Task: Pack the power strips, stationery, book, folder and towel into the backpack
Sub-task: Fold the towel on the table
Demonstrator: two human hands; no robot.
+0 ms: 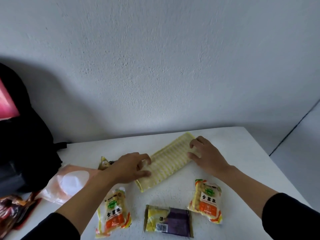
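Note:
A folded yellow-and-white striped towel [167, 160] lies diagonally on the white table [242, 161]. My left hand [131, 166] pinches its near-left end between thumb and fingers. My right hand [206, 155] rests curled on its far-right end, gripping the edge. The black backpack [22, 144] stands at the far left against the wall, with something pink [7, 103] showing at its top.
Two yellow-orange snack bags [113, 215] [207, 200] lie near the front, a yellow-purple packet [168, 220] between them. A clear plastic bag [67, 184] sits under my left forearm, a small dark packet [104, 162] behind it, and a red-brown wrapper [13, 212] at the left edge.

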